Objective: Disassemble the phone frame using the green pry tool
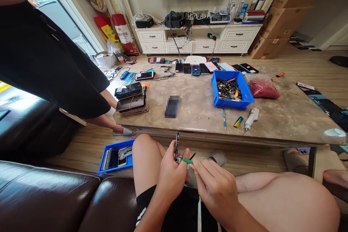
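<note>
From my remote seat I read the head camera's view from left to right. At the far left, a co-worker (46, 54) in dark clothes stood by the table, and a blue tray (129, 152) of phone parts lay on the floor near the person's knee.

The left hand (170, 177) was clenched around a slim phone (177, 147), which stood on its edge above the fingers, its long axis close to upright and tilted slightly. The phone sat low in front of the person, below the table's edge. The right hand (214, 192), on the right of the phone, was the one reaching across, pinching a green tool (187, 160) between finger and thumb. The tool lay nearly crosswise to the phone and very close to it, though I could not tell whether they touched.

Nothing stood between the hands and the phone. Beyond them, the table (206, 134) held a stack of phones (132, 99), a blurred phone (172, 106), a blue crate (231, 103) of small parts and a red bag (263, 88). Cardboard boxes (274, 21) were piled at the far right.
</note>
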Demonstrator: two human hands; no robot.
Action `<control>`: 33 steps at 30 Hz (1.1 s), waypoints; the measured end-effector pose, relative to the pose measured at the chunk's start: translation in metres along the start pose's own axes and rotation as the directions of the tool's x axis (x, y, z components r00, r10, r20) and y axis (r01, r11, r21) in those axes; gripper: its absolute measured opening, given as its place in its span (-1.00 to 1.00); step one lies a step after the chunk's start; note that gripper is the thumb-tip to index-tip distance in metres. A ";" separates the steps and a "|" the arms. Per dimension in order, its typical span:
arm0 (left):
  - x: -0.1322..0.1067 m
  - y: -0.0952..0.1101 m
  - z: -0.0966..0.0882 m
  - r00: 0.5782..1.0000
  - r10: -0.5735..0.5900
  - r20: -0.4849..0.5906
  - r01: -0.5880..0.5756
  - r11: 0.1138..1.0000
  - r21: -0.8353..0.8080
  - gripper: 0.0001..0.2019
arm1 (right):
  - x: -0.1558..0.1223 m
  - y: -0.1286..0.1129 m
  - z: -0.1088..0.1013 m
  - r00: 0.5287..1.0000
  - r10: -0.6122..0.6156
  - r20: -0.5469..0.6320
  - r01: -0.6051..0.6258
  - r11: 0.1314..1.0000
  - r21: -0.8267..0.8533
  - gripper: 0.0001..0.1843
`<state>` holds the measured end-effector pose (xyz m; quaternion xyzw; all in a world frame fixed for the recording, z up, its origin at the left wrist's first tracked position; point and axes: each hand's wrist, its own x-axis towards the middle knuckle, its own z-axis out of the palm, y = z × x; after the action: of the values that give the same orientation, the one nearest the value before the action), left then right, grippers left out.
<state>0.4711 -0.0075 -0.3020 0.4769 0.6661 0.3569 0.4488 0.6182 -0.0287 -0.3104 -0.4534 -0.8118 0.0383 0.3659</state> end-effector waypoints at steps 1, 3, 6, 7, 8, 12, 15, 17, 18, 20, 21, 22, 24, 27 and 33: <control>0.000 0.000 0.000 1.000 -0.004 0.000 0.004 1.000 -0.002 -0.55 | 0.000 0.001 -0.001 1.000 0.007 0.015 -0.007 1.000 0.019 -0.81; -0.001 0.000 0.000 1.000 -0.005 -0.003 0.005 1.000 -0.002 -0.55 | 0.001 0.003 -0.003 0.999 0.008 0.046 -0.011 0.998 0.070 -0.81; -0.003 0.003 -0.002 1.000 0.018 -0.002 -0.018 1.000 -0.003 -0.62 | 0.002 0.008 -0.006 0.997 -0.012 0.076 0.002 0.992 0.129 -0.82; -0.004 0.004 -0.003 1.000 0.027 0.001 -0.027 1.000 -0.003 -0.64 | 0.002 0.010 -0.007 0.996 -0.015 0.083 0.004 0.990 0.142 -0.83; -0.005 0.005 -0.003 0.999 0.034 0.004 -0.034 0.999 -0.004 -0.66 | 0.003 0.011 -0.008 0.996 -0.015 0.088 0.002 0.988 0.153 -0.83; -0.006 0.007 -0.002 0.999 0.047 0.001 -0.047 0.999 0.005 -0.70 | 0.003 0.015 -0.010 0.994 -0.013 0.112 -0.006 0.985 0.170 -0.83; -0.006 0.007 -0.001 0.999 0.049 -0.010 -0.049 0.999 0.021 -0.65 | 0.003 0.015 -0.011 0.992 -0.019 0.125 -0.002 0.986 0.166 -0.82; -0.005 0.006 -0.001 0.999 0.050 -0.020 -0.049 0.998 0.033 -0.58 | 0.004 0.015 -0.012 0.992 -0.018 0.127 -0.003 0.986 0.164 -0.82; -0.005 0.005 0.000 0.998 0.050 -0.023 -0.049 0.998 0.039 -0.56 | 0.004 0.015 -0.012 0.992 -0.017 0.125 -0.004 0.986 0.165 -0.81; -0.005 0.004 0.000 0.998 0.050 -0.026 -0.049 0.998 0.049 -0.52 | 0.005 0.015 -0.013 0.992 -0.015 0.122 -0.006 0.986 0.169 -0.81; -0.005 0.002 0.000 0.998 0.049 -0.028 -0.048 0.997 0.054 -0.50 | 0.005 0.015 -0.013 0.992 -0.010 0.126 -0.012 0.985 0.174 -0.80; -0.005 0.001 0.000 0.998 0.047 -0.032 -0.045 0.997 0.058 -0.48 | 0.004 0.015 -0.013 0.991 0.000 0.134 -0.025 0.983 0.182 -0.80; -0.005 0.000 0.001 0.998 0.041 -0.044 -0.038 0.997 0.067 -0.43 | 0.004 0.014 -0.014 0.984 0.037 0.173 -0.072 0.976 0.204 -0.78; -0.005 0.000 0.001 0.998 0.040 -0.054 -0.037 0.997 0.069 -0.43 | 0.004 0.011 -0.014 0.972 0.096 0.215 -0.144 0.964 0.222 -0.74; -0.006 0.006 0.002 0.996 0.054 -0.067 -0.052 0.998 0.034 -0.52 | 0.002 0.004 -0.010 0.986 0.118 0.119 -0.137 0.976 0.168 -0.74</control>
<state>0.4761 -0.0110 -0.2957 0.4893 0.6738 0.3740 0.4083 0.6269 -0.0276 -0.3033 -0.4678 -0.7931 0.1579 0.3567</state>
